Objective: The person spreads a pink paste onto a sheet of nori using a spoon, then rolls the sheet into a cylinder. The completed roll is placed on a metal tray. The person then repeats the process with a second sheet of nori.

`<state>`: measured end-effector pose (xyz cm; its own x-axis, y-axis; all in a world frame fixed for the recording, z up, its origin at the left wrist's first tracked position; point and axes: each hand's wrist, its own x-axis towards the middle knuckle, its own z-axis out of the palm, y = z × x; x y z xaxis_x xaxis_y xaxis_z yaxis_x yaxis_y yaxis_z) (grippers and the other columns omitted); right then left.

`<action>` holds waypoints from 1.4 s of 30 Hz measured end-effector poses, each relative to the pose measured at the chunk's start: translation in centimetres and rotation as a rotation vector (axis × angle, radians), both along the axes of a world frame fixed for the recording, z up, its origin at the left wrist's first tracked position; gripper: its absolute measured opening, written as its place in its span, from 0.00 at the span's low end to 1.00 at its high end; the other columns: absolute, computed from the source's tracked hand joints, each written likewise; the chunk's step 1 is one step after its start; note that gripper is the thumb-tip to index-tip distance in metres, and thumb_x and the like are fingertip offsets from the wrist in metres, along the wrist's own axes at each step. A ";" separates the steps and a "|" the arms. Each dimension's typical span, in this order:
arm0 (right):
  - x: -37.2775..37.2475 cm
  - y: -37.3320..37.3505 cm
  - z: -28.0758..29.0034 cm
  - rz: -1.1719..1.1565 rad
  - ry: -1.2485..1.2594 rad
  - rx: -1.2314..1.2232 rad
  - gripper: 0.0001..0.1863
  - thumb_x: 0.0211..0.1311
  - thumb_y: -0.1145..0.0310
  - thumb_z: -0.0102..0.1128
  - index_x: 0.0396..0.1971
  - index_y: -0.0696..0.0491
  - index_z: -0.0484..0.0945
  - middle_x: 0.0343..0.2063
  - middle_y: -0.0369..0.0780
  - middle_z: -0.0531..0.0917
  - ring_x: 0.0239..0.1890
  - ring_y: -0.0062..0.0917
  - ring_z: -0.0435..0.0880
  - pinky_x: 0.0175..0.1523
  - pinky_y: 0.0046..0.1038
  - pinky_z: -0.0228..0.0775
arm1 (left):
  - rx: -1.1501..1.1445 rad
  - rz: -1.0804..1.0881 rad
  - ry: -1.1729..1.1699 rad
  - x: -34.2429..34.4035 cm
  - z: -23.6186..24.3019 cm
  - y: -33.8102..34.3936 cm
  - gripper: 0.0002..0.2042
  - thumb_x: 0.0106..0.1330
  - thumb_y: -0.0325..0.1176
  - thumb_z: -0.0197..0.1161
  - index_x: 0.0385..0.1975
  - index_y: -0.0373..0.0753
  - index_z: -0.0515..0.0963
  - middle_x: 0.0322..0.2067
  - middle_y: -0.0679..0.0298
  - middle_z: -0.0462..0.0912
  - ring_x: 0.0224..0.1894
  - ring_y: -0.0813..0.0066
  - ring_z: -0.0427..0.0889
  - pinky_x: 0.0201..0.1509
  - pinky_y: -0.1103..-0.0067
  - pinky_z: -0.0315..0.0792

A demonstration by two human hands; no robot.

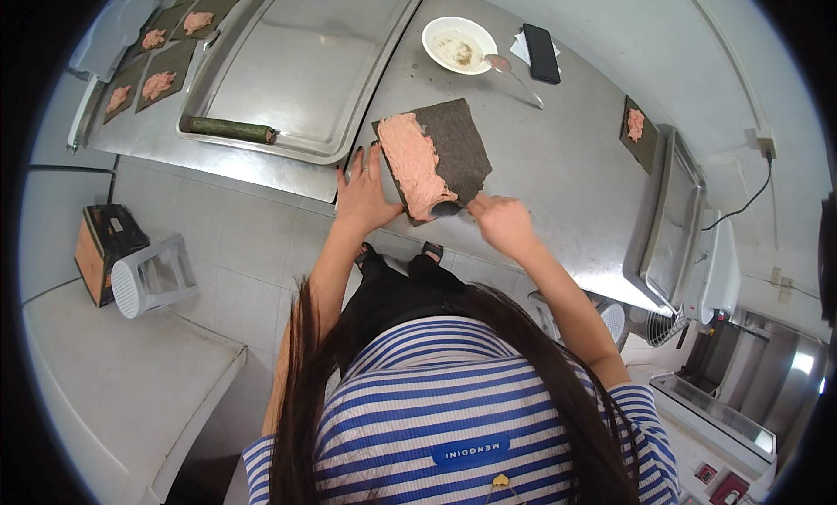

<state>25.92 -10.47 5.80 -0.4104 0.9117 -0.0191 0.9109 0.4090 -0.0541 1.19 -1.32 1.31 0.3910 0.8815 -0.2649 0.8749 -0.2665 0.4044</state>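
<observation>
A dark seaweed sheet (462, 143) lies on the steel table in front of me. Pink minced paste (410, 161) covers its left part in a long band. My left hand (366, 196) is open, its fingers spread along the sheet's left edge. In my right hand (503, 224) is a spoon, gripped near the sheet's lower right corner. The bowl of that spoon (446, 209) rests against the lower end of the paste. To the left, a rolled seaweed piece (231, 129) lies at the near end of a metal tray (288, 65).
Farther back stand a white bowl (445, 36) with some pale content, another spoon (527, 92) and a black phone (541, 54). Several seaweed sheets with paste (170, 76) lie at far left. One more paste-topped sheet (641, 126) and a tray (670, 217) are at right.
</observation>
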 end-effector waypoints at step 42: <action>-0.8 7.3 1.4 0.043 0.090 -0.228 0.08 0.52 0.72 0.52 0.28 0.54 0.81 0.30 0.45 0.82 0.31 0.40 0.84 0.34 0.40 0.75 | 0.026 0.020 0.011 -0.1 0.1 -0.2 0.58 0.40 0.49 0.73 0.70 0.41 0.42 0.67 0.52 0.57 0.72 0.58 0.50 0.70 0.50 0.47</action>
